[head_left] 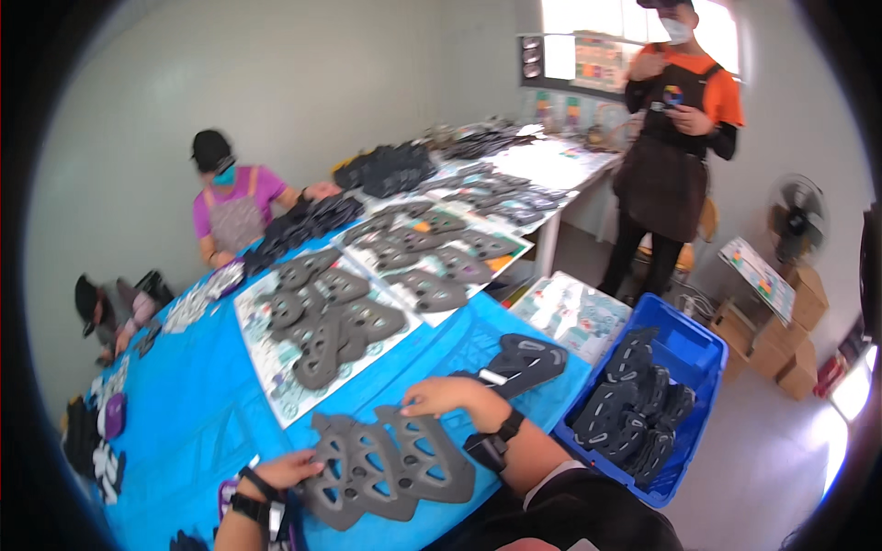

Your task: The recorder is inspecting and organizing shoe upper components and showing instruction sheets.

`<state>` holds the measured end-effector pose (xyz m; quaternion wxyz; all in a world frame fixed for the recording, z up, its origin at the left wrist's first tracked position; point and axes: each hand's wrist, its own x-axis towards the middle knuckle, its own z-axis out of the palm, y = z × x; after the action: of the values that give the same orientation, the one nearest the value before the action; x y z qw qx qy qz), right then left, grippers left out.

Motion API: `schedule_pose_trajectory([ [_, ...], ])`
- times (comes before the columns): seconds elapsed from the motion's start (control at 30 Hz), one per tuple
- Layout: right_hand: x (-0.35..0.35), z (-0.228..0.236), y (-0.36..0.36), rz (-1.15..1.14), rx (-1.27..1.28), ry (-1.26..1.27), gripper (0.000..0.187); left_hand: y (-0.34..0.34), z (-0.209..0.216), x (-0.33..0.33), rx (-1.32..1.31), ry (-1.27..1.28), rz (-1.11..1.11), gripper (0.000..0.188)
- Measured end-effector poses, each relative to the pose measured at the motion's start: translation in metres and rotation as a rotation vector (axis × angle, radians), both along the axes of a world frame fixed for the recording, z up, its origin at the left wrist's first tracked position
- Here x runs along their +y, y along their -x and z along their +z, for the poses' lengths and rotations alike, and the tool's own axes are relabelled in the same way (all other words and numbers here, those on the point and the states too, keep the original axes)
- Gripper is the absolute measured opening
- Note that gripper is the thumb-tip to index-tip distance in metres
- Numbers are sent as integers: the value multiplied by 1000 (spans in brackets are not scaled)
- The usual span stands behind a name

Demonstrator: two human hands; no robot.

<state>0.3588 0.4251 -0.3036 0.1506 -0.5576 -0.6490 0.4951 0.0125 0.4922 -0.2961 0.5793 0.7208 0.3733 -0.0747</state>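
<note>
Left hand (289, 468) and right hand (441, 396) touch curved, matte grey cut-out pieces (397, 456).

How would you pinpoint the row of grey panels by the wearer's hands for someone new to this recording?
Find the bright blue table cover, then its near edge, left of the blue crate. There, between the left hand and right hand, is a row of overlapping grey panels with cut-outs. Unlike the jumbled grey pile on the white sheet beyond, these line up side by side.
</note>
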Motion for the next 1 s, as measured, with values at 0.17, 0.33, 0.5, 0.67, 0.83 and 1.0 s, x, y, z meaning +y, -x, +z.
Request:
schedule_pose_trajectory([
  [0.17, -3, -31, -20, -130, -190, -558, 45, -17, -8, 45, -83, -979, -68, 47],
  [0.33, 4, -18, -6, -309, -162, -514, 38, -59, 28, 72, 11, -958, 212, 61],
  [0.5, 5, -31, 0, -294, -268, -673, 29, -94, -9, 100, 118, -1023, 40, 84],
  [0.67, 1, -22, 6, -358, -245, -662, 25, -109, -18, 111, 236, -1376, -55, 22],
  [0.83, 14, -15, 17, -551, 228, -476, 42, -106, 31, 80, 133, -1732, 25, 30],
  [1.0, 9, 0, -2, -862, 1169, -92, 53, -139, 62, 40, -272, -1702, -602, 34],
])
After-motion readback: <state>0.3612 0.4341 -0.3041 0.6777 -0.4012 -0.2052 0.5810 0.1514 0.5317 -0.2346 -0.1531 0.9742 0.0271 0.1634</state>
